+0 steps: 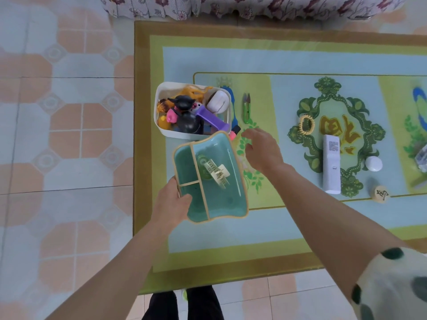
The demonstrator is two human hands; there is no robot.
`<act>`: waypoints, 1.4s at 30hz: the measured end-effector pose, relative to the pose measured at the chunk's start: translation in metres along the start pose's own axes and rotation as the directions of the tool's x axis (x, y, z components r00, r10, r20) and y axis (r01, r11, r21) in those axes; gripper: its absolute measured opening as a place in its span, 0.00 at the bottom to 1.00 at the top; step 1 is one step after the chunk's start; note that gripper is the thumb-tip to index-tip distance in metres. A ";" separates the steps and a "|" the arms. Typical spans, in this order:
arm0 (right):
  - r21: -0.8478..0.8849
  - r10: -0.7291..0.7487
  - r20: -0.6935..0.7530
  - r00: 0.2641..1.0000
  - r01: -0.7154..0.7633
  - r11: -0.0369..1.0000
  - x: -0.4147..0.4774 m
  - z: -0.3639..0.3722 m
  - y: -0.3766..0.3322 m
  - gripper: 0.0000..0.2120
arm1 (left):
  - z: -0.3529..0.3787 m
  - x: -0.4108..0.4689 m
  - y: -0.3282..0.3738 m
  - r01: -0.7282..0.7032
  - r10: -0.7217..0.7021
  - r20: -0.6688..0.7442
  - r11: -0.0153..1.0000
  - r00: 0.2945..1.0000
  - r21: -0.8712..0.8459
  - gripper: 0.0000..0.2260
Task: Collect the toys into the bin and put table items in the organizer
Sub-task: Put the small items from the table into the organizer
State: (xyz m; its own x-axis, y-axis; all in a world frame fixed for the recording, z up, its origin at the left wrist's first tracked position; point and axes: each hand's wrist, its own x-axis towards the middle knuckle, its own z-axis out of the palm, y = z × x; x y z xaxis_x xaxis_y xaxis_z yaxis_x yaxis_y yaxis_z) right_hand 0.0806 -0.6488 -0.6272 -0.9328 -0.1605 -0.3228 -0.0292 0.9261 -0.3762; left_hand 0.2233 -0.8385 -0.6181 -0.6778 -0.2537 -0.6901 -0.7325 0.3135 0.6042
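Note:
My left hand (172,203) grips the left rim of a teal organizer (233,204) with tan dividers, held above the table. A cream hair claw clip (218,173) lies in its large compartment. My right hand (261,150) hovers open just right of the organizer, holding nothing. Behind the organizer stands a white bin (159,98) full of toys: a black figure, a purple piece, orange and pink bits. On the table lie green thread snips (246,108), a yellow hair tie (306,124), a white remote (331,167), a white round lid (373,163) and a wooden chess piece (381,194).
The table (277,232) wears a patterned green and blue cover. A red and black small object (233,133) sits between bin and organizer. A clear item (421,157) lies at the right edge. Tiled floor spreads left; a floral-covered seat (231,5) stands beyond.

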 end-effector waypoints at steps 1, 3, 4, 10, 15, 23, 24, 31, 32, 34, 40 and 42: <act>-0.013 -0.037 0.030 0.999 0.037 0.999 0.005 0.004 -0.001 0.22 | -0.001 0.001 -0.001 0.004 -0.004 -0.001 1.000 1.000 -0.002 0.14; -0.072 -0.103 0.075 0.992 0.109 0.991 0.016 0.013 -0.003 0.27 | -0.003 0.001 -0.002 0.008 -0.008 0.000 1.000 1.000 -0.001 0.15; -0.113 -0.121 0.096 0.988 0.131 0.985 0.023 0.017 -0.003 0.29 | -0.004 0.002 -0.002 0.010 -0.010 0.003 1.000 1.000 0.003 0.15; -0.294 -0.087 0.222 0.971 0.152 0.944 0.046 0.037 0.002 0.28 | -0.006 0.003 -0.003 0.007 -0.007 0.020 1.000 1.000 -0.011 0.15; -0.369 -0.037 0.131 0.991 0.083 0.926 0.035 0.049 0.013 0.15 | -0.007 0.002 -0.006 -0.010 0.010 0.018 1.000 1.000 -0.002 0.15; 0.071 0.186 -0.070 0.980 -0.181 0.981 -0.010 0.016 0.015 0.08 | -0.005 -0.001 -0.006 0.014 -0.014 0.011 1.000 1.000 -0.013 0.15; 0.140 0.151 -0.128 0.980 -0.133 0.981 -0.018 0.007 0.013 0.08 | -0.004 -0.002 -0.007 0.020 -0.020 0.010 1.000 1.000 -0.016 0.15; 0.005 -0.314 -0.173 0.933 0.320 0.947 -0.109 -0.023 -0.021 0.08 | 0.008 -0.010 0.000 0.031 -0.031 -0.004 0.997 1.000 -0.067 0.14; -0.057 -0.337 -0.099 0.936 0.333 0.941 -0.118 -0.019 -0.024 0.07 | 0.010 -0.011 0.001 0.024 -0.024 -0.008 0.998 1.000 -0.066 0.15; -0.128 -0.333 0.047 0.942 0.336 0.933 -0.128 -0.006 -0.028 0.07 | 0.014 -0.013 0.003 0.016 -0.016 -0.006 0.998 1.000 -0.066 0.16; -0.259 -0.223 0.227 0.948 0.279 0.925 -0.121 0.020 -0.038 0.06 | 0.023 -0.018 0.010 0.012 -0.010 0.017 0.992 1.000 -0.122 0.16; -0.277 -0.178 0.240 0.954 0.243 0.930 -0.119 0.020 -0.039 0.06 | 0.025 -0.018 0.011 0.013 -0.010 0.028 0.992 1.000 -0.126 0.16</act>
State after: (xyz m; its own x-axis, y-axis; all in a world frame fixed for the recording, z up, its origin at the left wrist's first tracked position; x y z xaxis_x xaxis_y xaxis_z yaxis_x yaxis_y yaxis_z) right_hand 0.1996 -0.6726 -0.5916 -0.7988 -0.4001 -0.4493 -0.3533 0.9164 -0.1880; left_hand 0.2291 -0.8077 -0.6087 -0.6686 -0.2312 -0.7068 -0.7435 0.1928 0.6403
